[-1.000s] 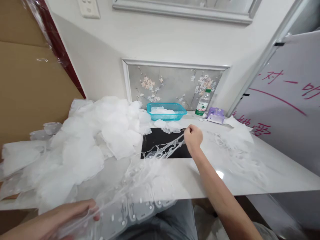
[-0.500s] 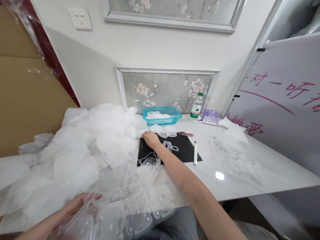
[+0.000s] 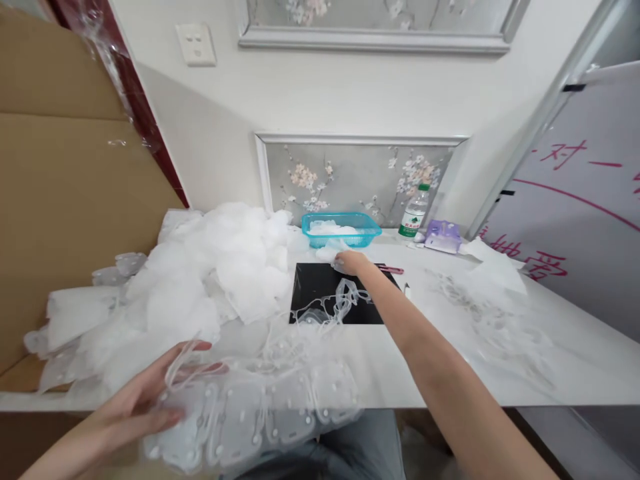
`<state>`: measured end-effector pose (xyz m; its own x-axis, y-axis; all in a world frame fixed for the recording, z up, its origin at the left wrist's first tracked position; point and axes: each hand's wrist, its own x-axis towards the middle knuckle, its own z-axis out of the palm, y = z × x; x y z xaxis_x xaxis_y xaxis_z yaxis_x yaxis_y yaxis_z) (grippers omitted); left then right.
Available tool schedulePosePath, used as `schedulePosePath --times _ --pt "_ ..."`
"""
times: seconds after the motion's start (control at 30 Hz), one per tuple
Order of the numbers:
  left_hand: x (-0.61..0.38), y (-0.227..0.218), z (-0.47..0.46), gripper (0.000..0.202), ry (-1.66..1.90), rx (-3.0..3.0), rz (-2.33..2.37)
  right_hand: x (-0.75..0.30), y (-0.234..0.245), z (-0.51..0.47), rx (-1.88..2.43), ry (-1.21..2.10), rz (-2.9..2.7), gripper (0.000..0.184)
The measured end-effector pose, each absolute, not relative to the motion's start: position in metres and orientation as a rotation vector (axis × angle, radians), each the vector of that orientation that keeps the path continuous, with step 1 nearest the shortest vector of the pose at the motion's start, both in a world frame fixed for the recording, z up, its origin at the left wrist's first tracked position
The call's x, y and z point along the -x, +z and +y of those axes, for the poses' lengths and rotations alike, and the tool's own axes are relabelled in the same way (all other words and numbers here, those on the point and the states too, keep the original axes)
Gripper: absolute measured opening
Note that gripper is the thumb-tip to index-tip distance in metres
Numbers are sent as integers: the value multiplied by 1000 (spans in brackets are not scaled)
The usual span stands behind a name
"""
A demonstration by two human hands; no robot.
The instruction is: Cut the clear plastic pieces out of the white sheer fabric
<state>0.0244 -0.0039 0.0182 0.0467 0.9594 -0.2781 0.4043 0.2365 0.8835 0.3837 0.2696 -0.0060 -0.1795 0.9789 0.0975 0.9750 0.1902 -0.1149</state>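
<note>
My left hand (image 3: 155,390) is at the table's front edge, thumb and fingers around the left end of a strip of clear, moulded plastic pieces (image 3: 240,417). The strip hangs partly over the edge, with thin plastic loops along its top. My right hand (image 3: 354,262) reaches to the back of a black mat (image 3: 313,283), fingers closed on a small translucent plastic piece (image 3: 339,267). White translucent pieces (image 3: 327,253) lie just beyond its fingertips. Tangled clear plastic trimmings (image 3: 346,297) rest on the mat.
A heap of white translucent pieces (image 3: 200,267) covers the left. Behind the mat stands a blue basket (image 3: 373,233) with white pieces. Pink-handled tool (image 3: 393,269), water bottle (image 3: 414,212), purple packet (image 3: 443,237) and clear scraps (image 3: 480,307) are to the right. A cardboard box (image 3: 75,200) stands left.
My right hand has moved right, from the heap's edge to the white pieces behind the mat. My left hand has risen slightly with the strip. The view has shifted left.
</note>
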Motion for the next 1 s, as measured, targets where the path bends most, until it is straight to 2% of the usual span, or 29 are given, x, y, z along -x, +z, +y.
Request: schedulePosePath --times 0.3,0.47,0.63,0.87,1.0 --pt "-54 37 21 63 651 -1444 1339 -391 -32 199 1403 348 -2353 38" --pt "-91 53 52 58 746 -1334 1234 -389 -35 170 1109 584 -2422 13" --pt "-117 74 78 64 827 -1325 1100 -425 -19 176 1291 494 -2054 11" --pt "-131 63 89 65 869 -1409 1287 -492 -2 174 1866 22 -1126 7" --pt "-124 33 88 65 797 -1309 1459 -480 -9 171 2026 -65 -1334 25"
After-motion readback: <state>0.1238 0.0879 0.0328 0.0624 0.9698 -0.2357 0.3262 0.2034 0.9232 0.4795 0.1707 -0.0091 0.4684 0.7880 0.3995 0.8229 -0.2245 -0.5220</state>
